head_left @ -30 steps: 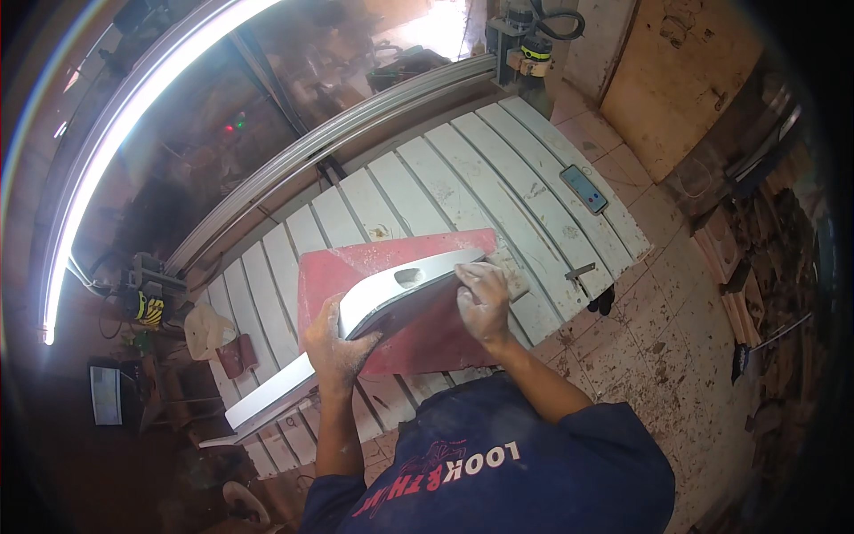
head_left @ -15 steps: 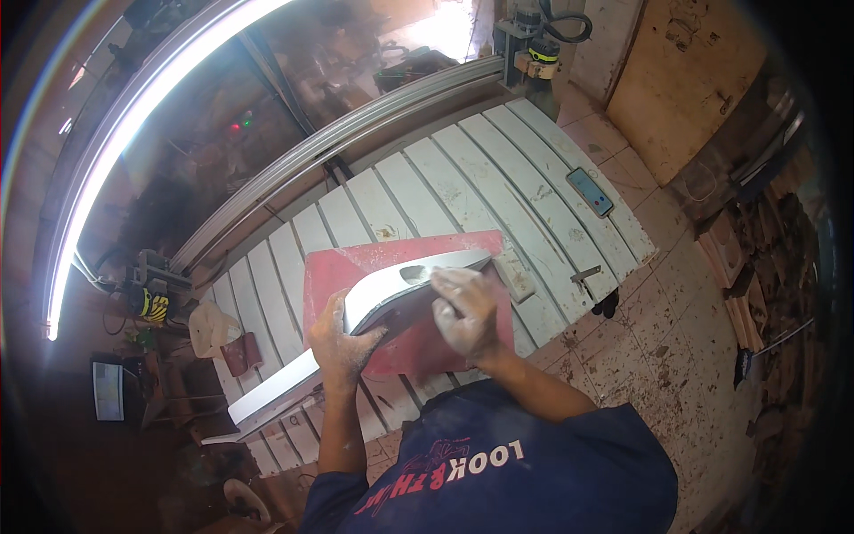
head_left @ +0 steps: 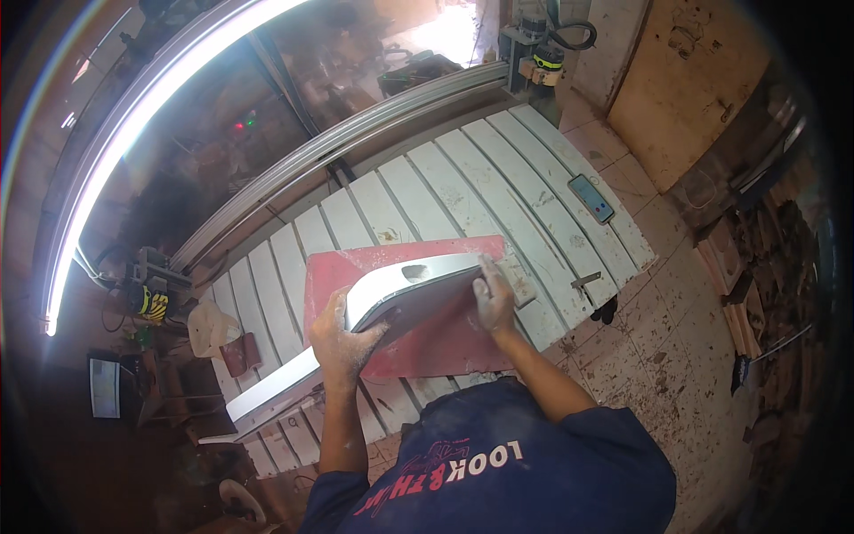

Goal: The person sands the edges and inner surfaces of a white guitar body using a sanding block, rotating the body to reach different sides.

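Observation:
A white curved board (head_left: 445,264), with a small oval hollow in its upper face, lies tilted over a red sheet (head_left: 334,267) on the slatted table. Its long straight arm runs down to the lower left. My left hand (head_left: 342,343) is closed around the board at its bend, thumb on the near side. At the board's right end, my right hand (head_left: 495,298) has its bent fingers wrapped against the tip. Pale dust coats both hands. Whether anything thin sits under the right fingers cannot be seen.
Beneath everything is a white slatted table (head_left: 400,191). A phone (head_left: 592,198) and a small metal piece (head_left: 585,279) lie at its right. A pale block (head_left: 523,287) is by the red sheet. A metal rail (head_left: 356,120) spans the far side. A beige bag-like item (head_left: 210,329) sits left.
My right hand has moved right, from beside the oval hollow to the board's right end, and its fingers have loosened from a tighter curl. My left hand keeps its hold.

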Demonstrator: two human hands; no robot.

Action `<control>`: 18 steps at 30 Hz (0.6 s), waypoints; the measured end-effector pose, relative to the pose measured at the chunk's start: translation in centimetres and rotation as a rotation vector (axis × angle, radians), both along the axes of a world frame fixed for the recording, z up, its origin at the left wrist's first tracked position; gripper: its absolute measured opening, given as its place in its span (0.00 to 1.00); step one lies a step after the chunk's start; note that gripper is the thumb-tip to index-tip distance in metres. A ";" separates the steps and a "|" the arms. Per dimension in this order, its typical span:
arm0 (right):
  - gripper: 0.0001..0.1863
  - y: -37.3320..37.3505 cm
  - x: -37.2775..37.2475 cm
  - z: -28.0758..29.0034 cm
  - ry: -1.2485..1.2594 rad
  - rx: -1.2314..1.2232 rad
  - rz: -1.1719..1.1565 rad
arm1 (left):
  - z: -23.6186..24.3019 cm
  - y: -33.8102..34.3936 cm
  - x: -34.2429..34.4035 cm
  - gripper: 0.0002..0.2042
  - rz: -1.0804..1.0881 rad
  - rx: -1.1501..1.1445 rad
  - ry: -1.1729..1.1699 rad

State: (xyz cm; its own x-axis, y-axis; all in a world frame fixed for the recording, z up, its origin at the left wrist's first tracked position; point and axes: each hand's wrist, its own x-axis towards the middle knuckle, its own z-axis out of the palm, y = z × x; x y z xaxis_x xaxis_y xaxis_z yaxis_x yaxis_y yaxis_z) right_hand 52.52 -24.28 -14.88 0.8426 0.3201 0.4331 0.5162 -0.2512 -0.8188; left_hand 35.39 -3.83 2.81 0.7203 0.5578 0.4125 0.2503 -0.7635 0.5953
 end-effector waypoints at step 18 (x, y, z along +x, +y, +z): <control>0.27 -0.2 3.1 -0.6 0.185 0.016 0.144 | 0.3 -0.7 -0.7 0.34 -0.016 -0.031 0.022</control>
State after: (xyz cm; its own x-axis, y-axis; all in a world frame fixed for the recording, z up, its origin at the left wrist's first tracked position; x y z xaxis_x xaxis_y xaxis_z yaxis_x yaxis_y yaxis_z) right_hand 55.60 -24.48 -15.52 0.8543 0.4373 0.2809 0.3862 -0.1723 -0.9062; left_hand 34.68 -4.56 3.15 0.7377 0.5587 0.3790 0.2520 -0.7487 0.6131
